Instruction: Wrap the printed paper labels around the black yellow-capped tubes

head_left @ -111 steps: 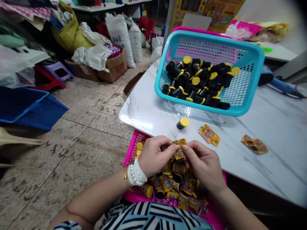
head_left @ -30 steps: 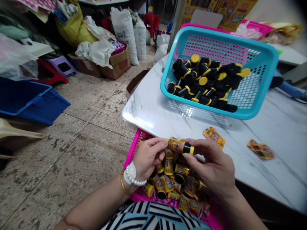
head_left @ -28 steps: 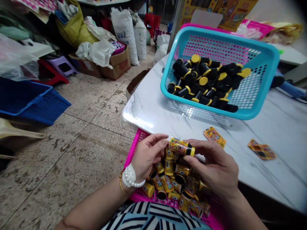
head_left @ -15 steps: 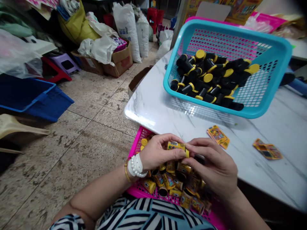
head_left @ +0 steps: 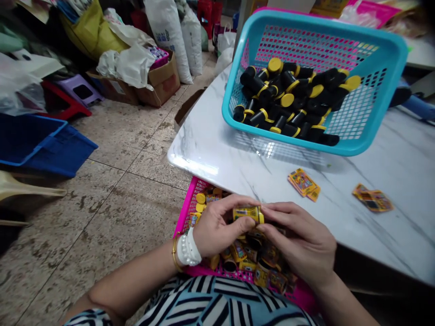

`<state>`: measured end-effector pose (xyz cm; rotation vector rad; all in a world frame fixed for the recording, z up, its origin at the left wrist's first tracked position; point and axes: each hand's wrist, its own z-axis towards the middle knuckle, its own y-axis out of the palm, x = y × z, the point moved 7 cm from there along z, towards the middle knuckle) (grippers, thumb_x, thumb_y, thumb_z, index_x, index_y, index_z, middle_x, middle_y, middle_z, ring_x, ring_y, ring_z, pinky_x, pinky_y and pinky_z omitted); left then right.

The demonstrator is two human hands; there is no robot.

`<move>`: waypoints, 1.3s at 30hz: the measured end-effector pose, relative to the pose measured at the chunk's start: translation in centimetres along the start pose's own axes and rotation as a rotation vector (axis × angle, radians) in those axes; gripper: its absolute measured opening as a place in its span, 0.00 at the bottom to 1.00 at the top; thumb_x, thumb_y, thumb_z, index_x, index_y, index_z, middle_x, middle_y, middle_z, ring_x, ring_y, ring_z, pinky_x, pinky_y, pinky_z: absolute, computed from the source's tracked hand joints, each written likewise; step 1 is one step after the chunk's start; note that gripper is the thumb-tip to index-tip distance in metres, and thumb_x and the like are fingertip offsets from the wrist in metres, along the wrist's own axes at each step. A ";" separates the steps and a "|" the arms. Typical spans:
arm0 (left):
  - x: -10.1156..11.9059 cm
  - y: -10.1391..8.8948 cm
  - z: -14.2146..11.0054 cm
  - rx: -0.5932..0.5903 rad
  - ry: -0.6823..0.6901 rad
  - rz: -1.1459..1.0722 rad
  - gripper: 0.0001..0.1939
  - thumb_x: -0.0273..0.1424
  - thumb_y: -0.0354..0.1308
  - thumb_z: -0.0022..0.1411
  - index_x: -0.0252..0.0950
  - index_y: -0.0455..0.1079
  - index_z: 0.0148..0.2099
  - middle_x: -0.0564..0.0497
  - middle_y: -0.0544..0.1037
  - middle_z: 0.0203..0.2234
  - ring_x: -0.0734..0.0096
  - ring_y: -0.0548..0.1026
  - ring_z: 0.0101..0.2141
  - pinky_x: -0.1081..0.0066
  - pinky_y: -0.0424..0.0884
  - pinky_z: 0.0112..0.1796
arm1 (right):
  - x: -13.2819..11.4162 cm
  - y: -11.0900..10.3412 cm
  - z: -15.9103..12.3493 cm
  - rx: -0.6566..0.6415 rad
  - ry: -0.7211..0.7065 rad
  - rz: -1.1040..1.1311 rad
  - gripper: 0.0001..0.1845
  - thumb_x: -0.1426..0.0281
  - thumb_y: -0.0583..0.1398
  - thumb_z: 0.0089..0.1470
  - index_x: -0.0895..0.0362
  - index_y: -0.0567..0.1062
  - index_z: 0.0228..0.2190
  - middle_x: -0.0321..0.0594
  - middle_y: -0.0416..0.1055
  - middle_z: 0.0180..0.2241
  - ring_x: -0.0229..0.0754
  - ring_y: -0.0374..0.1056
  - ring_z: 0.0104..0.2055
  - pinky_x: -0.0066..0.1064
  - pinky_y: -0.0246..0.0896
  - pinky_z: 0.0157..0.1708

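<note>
My left hand (head_left: 214, 228), with a pearl bracelet and a gold bangle at the wrist, is wrapped around a small canister (head_left: 245, 213) with a yellow printed label. The fingers of my right hand (head_left: 302, 240) close on its yellow-capped end. Below both hands, a pink basket (head_left: 186, 203) holds many labelled canisters (head_left: 248, 265); my hands hide part of them. On the table, a turquoise basket (head_left: 295, 146) contains black canisters (head_left: 279, 123) with yellow caps and no labels. Two small piles of printed labels, one nearer (head_left: 303, 182) and one farther right (head_left: 374, 199), lie beside it.
The white marbled table (head_left: 204, 149) has its rounded corner ahead of my left hand. On the floor at left are a blue bin (head_left: 50, 149), a purple stool (head_left: 79, 90) and a cardboard box (head_left: 163, 83). White sacks (head_left: 170, 40) stand behind.
The canister has turned slightly between my fingers, showing a different side of its label. Both hands stay on it. The view has shifted a little, so the surroundings appear higher and further left.
</note>
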<state>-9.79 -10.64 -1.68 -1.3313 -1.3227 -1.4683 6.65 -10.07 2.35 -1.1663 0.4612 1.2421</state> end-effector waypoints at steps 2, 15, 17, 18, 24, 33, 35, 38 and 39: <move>-1.2 0.1 -0.1 -0.047 -0.153 -0.114 0.16 0.38 0.63 0.64 0.38 0.74 0.52 0.49 0.79 0.33 0.71 0.75 0.31 0.72 0.71 0.34 | -0.7 0.0 0.1 -0.015 -0.095 -0.054 0.26 0.80 0.69 0.49 0.45 0.81 0.48 0.42 0.80 0.43 0.46 0.78 0.41 0.38 0.78 0.40; 1.3 0.5 0.0 -0.136 0.213 0.328 0.12 0.32 0.62 0.64 0.39 0.78 0.50 0.44 0.79 0.39 0.64 0.75 0.40 0.67 0.70 0.44 | 3.1 1.8 -1.3 0.096 0.401 0.409 0.09 0.72 0.71 0.49 0.50 0.83 0.35 0.37 0.76 0.30 0.37 0.72 0.30 0.26 0.72 0.28; 1.1 0.2 0.1 -0.144 0.128 0.255 0.19 0.34 0.64 0.62 0.38 0.74 0.55 0.44 0.79 0.41 0.64 0.76 0.40 0.68 0.70 0.42 | 3.1 1.3 -1.4 0.120 0.408 0.402 0.09 0.72 0.71 0.49 0.50 0.83 0.36 0.38 0.76 0.34 0.38 0.73 0.33 0.26 0.73 0.30; 0.8 0.1 0.0 -0.136 0.063 0.194 0.21 0.36 0.65 0.62 0.38 0.72 0.56 0.44 0.78 0.41 0.65 0.76 0.38 0.69 0.71 0.40 | 3.0 1.1 -1.4 0.119 0.398 0.397 0.10 0.71 0.71 0.49 0.49 0.83 0.37 0.39 0.76 0.37 0.38 0.74 0.34 0.27 0.74 0.31; -2.3 1.0 -0.7 -0.236 -0.344 -0.141 0.23 0.50 0.64 0.59 0.35 0.70 0.42 0.53 0.73 0.25 0.79 0.67 0.20 0.78 0.63 0.22 | 2.7 2.3 -1.5 -0.181 0.439 0.581 0.13 0.67 0.70 0.51 0.48 0.84 0.41 0.41 0.73 0.41 0.35 0.73 0.25 0.29 0.76 0.22; -3.8 1.3 -0.4 -0.169 -0.434 -0.264 0.25 0.50 0.69 0.54 0.34 0.69 0.37 0.56 0.71 0.20 0.83 0.65 0.17 0.82 0.60 0.18 | 2.8 1.7 -0.9 -0.186 0.314 0.493 0.08 0.68 0.69 0.54 0.48 0.84 0.38 0.40 0.74 0.36 0.39 0.75 0.30 0.29 0.74 0.26; -3.8 1.7 -0.5 -0.177 -0.441 -0.282 0.25 0.53 0.65 0.56 0.35 0.68 0.38 0.57 0.70 0.18 0.83 0.64 0.15 0.82 0.58 0.16 | 2.5 1.5 -0.6 -0.212 0.246 0.394 0.07 0.67 0.69 0.54 0.49 0.84 0.37 0.41 0.75 0.35 0.41 0.74 0.36 0.30 0.73 0.33; -3.2 2.4 -0.6 -0.232 -0.391 -0.361 0.28 0.53 0.67 0.54 0.35 0.68 0.44 0.54 0.75 0.23 0.84 0.65 0.16 0.82 0.61 0.17 | 2.9 1.2 -0.7 -0.126 0.233 0.424 0.06 0.70 0.68 0.55 0.47 0.84 0.35 0.38 0.74 0.34 0.38 0.72 0.34 0.29 0.72 0.33; -2.9 2.6 -0.7 -0.261 -0.358 -0.401 0.31 0.52 0.69 0.52 0.35 0.68 0.48 0.53 0.77 0.27 0.84 0.67 0.17 0.82 0.63 0.18 | 3.2 1.0 -0.9 -0.065 0.247 0.475 0.06 0.71 0.68 0.55 0.46 0.84 0.34 0.36 0.73 0.33 0.36 0.71 0.31 0.27 0.71 0.30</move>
